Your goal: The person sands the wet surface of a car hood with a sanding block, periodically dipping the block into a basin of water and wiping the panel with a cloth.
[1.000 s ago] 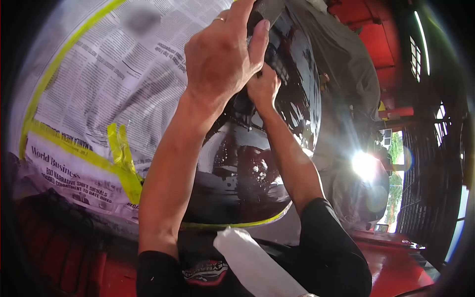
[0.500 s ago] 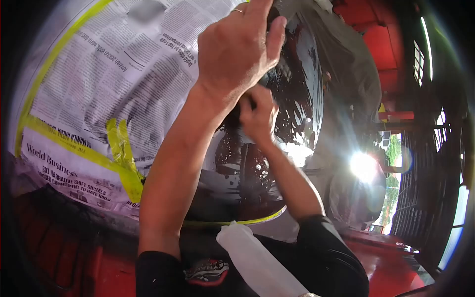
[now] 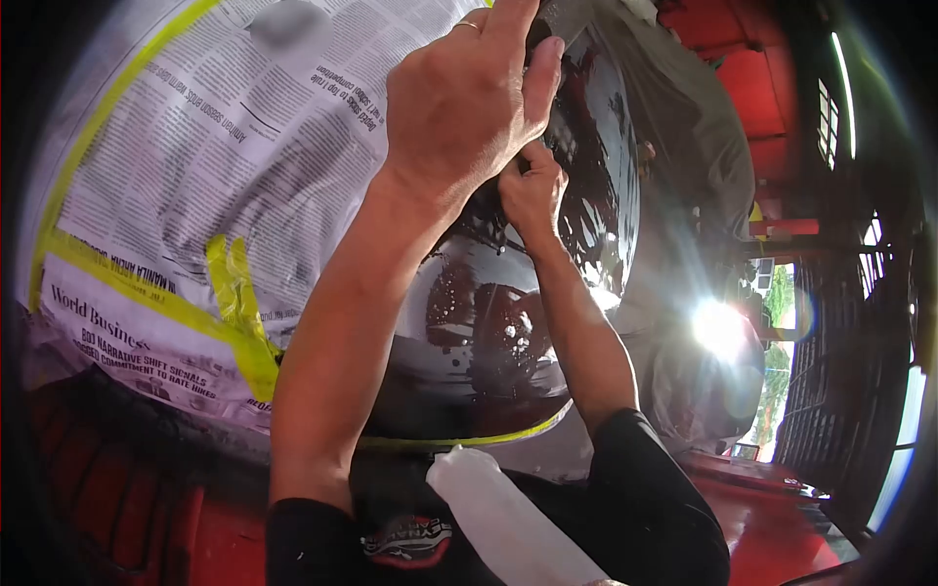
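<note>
A dark, glossy, wet curved panel (image 3: 469, 322) with water drops lies in front of me. My left hand (image 3: 464, 103), with a ring on one finger, is raised over its upper part near a dark grey item (image 3: 565, 18) at the top edge; its fingertips run out of view, so its grip is unclear. Lower and to the right, my right hand (image 3: 534, 190) is closed against the panel, its fingers curled round something I cannot make out, partly behind my left wrist. Newspaper (image 3: 225, 137) held by yellow-green tape (image 3: 147, 283) covers the surface on the left.
A grey cover (image 3: 684, 146) drapes over a shape to the right. White cloth or plastic (image 3: 508, 518) hangs at the bottom centre, beside a shoe (image 3: 408, 542). A bright light (image 3: 718, 330) glares at the right, before a slatted wall.
My right hand has moved up and to the right over the panel. My left hand has hardly shifted. More of the panel's lower part shows.
</note>
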A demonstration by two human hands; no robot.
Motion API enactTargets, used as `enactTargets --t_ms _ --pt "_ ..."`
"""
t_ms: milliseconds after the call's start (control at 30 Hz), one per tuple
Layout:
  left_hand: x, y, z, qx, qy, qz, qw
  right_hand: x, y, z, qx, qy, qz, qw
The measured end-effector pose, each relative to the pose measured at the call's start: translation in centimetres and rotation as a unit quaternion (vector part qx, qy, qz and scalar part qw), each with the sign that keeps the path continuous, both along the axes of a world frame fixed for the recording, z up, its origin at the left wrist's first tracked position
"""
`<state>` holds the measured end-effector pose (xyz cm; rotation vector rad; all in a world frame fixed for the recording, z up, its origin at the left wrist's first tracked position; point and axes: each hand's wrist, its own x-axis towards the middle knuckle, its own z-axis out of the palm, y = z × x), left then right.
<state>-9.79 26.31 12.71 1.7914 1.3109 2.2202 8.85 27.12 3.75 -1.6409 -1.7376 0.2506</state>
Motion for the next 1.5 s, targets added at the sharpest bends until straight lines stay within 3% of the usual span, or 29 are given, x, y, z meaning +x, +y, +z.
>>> enactTargets --t_ms 67,133,200,267,300,467,533,600,633,700,733,767,800,867,933,1033,1067,1133,1200,1233,1300,1333,1367,1400,1433,1500 --pt "-0.3 -0.8 0.5 -0.045 0.011 -0.019 0.999 -0.3 -2.9 0.5 -0.001 -0.046 -0.018 0.999" --pt "0.0 0.4 -0.2 -0.002 0.003 -0.009 1.0 0.3 -5.1 -1.1 0.06 -0.048 0.045 0.996" --pt "0.0 0.7 -0.3 0.033 -0.006 -0.002 0.999 0.2 -3.2 -0.5 0.083 -0.051 0.057 0.994" --pt "-0.1 0.3 -0.1 0.01 0.022 0.019 1.0 -0.2 0.1 1.1 0.021 -0.095 -0.011 0.995" --pt "0.0 0.3 -0.4 0.005 0.009 0.0 1.0 0.2 0.8 0.2 0.038 -0.055 0.002 0.998" --pt "0.4 0.9 -0.6 0.068 0.024 0.026 0.997 0.5 -3.5 -1.1 0.125 -0.067 0.034 0.989" --pt "0.8 0.7 -0.3 -0.026 0.006 -0.029 0.999 0.5 -0.2 -0.3 0.162 -0.122 0.025 0.979" --pt "1.0 1.0 -0.5 -0.015 0.02 -0.029 0.999 0.3 2.2 0.7 0.1 -0.114 0.044 0.988" --pt "0.9 1.1 -0.6 -0.034 0.035 -0.012 0.999 -0.2 1.8 0.5 0.183 -0.11 0.033 0.976" --pt "0.4 2.5 -1.5 0.029 0.076 0.027 0.996 -1.7 -1.0 0.6 0.069 -0.189 -0.043 0.979" --pt "0.4 3.0 -1.9 -0.011 0.044 0.003 0.999 -2.2 -2.6 -0.3 0.089 -0.147 -0.021 0.985" --pt "-0.7 3.4 -2.7 -0.024 0.088 0.049 0.995 -3.4 -4.5 -1.0 0.061 -0.074 -0.01 0.995" --pt "-0.4 3.6 -2.4 -0.064 0.071 0.054 0.994 -3.2 -4.1 -1.9 0.139 -0.022 0.005 0.99" --pt "-0.5 4.6 -2.5 -0.043 0.125 0.082 0.988 -2.1 -0.6 -1.3 0.063 -0.074 -0.053 0.994" --pt "0.4 3.4 -2.0 -0.079 0.165 0.108 0.977 -1.6 2.5 -1.4 0.105 -0.038 -0.111 0.988" --pt "0.7 3.3 -2.1 -0.048 0.169 0.095 0.98 -4.2 -0.7 -2.0 0.067 -0.111 -0.148 0.98" --pt "1.0 2.9 -1.9 -0.062 0.146 0.069 0.985 -4.5 -3.5 -2.5 0.113 -0.077 -0.061 0.989" --pt "1.0 2.7 -1.7 -0.149 0.12 0.061 0.98 -4.2 -3.9 -3.3 0.196 -0.047 -0.008 0.979" --pt "0.6 3.2 -2.5 -0.096 0.146 0.071 0.982 -3.0 0.4 -2.5 0.079 -0.119 -0.083 0.986" --pt "0.2 3.6 -2.6 -0.037 0.169 0.083 0.981 -2.2 3.2 -2.6 0.13 -0.08 -0.107 0.982" --pt "0.6 2.5 -2.1 -0.038 0.134 0.067 0.988 -2.4 4.8 -3.3 0.076 -0.099 -0.172 0.977" --pt "0.3 2.7 -2.1 -0.025 0.13 0.062 0.989 -1.6 1.9 -2.0 0.078 -0.1 -0.063 0.99" --pt "0.1 2.5 -1.4 0.012 0.125 0.038 0.991 -2.7 -1.3 -1.1 0.107 -0.03 -0.033 0.993" --pt "0.3 1.8 -0.8 -0.053 0.062 0.018 0.997 -4.2 -4.2 -1.2 0.167 -0.033 -0.009 0.985" --pt "0.2 2.1 -0.5 -0.033 0.043 0.003 0.999 -4.4 -5.9 -0.5 0.211 -0.039 0.002 0.977" --pt "0.0 2.1 -0.5 -0.025 0.076 0.047 0.996 -2.5 -3.6 1.3 0.069 -0.106 0.055 0.99"
